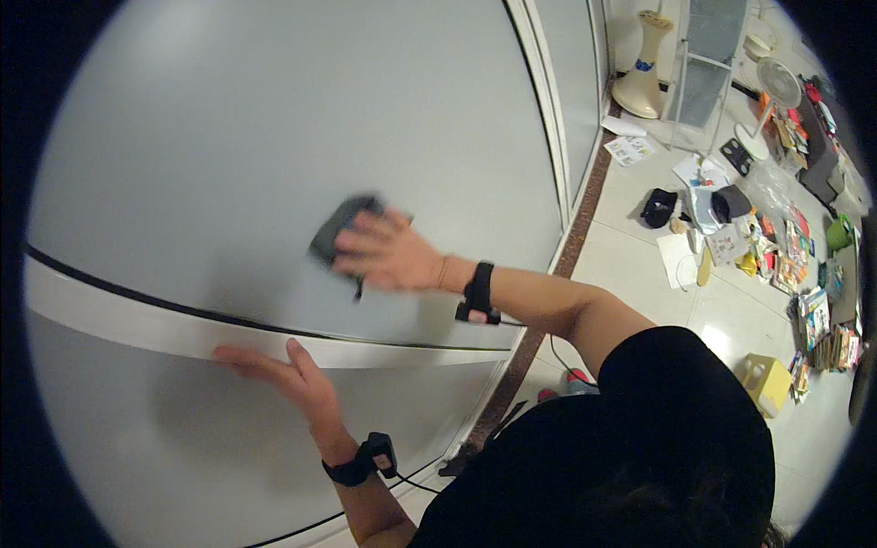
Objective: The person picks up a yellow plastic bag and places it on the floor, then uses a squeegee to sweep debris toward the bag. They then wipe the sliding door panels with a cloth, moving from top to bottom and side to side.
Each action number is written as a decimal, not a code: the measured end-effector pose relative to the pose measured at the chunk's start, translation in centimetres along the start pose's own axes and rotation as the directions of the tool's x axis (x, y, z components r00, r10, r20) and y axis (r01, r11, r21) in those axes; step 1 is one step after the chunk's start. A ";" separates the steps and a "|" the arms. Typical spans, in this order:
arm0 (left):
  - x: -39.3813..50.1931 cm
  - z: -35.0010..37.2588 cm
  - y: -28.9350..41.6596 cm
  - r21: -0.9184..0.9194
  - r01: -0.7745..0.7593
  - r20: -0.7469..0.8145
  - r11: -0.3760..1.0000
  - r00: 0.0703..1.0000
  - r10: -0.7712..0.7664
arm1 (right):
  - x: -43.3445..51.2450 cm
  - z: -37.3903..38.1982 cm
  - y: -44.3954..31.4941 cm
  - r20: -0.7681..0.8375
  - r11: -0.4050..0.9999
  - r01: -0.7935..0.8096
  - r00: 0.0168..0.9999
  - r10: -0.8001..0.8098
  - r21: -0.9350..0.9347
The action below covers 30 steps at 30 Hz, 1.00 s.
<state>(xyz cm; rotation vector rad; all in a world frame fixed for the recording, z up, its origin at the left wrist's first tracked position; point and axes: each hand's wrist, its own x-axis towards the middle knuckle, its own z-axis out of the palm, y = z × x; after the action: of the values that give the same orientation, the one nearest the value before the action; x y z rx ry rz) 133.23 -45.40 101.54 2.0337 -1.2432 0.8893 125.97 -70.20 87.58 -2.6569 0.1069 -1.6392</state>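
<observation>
A dark grey cloth [346,222] lies flat against a large frosted door panel [226,137], under the spread fingers of my right hand [387,253]. The hand and cloth are blurred. Lower down and to the left, my left hand [288,377] is at the white frame rail [157,325] between two panels, fingers apart and holding nothing; whether it touches the rail I cannot tell. Each wrist wears a black strap with a small cabled device.
Along the panels' foot runs a brown stone strip [575,250]. Papers, books [814,318], a black cap [659,207] and plastic wrap lie scattered on the tiled floor. A white fan [779,82], a cream pedestal [640,89] and a yellow stool [767,385] stand there.
</observation>
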 end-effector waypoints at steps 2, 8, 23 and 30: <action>-0.2 0.3 -0.3 -0.031 0.033 0.009 0.999 0.999 -0.033 | -2.4 0.4 5.9 -0.189 0.948 -0.314 0.935 0.299 -0.053; -0.4 1.4 -1.0 0.021 0.010 -0.024 1.000 1.000 -0.010 | -1.1 0.6 5.6 -0.333 0.157 -0.975 0.097 0.938 0.160; -1.1 3.0 -2.4 0.128 -0.214 -0.175 0.968 0.956 0.234 | -13.0 5.7 -3.7 -0.076 -0.058 -0.870 -0.109 0.991 0.490; -1.1 3.7 -2.1 0.006 -0.111 -0.222 0.994 0.969 0.110 | -9.3 4.1 -8.8 -0.101 0.548 -0.742 0.556 0.825 0.388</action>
<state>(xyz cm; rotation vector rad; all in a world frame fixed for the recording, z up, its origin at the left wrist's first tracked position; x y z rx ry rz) 135.63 -46.77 98.14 1.8161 -1.2414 1.1306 125.97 -60.85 77.91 -1.6697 0.8587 -1.4724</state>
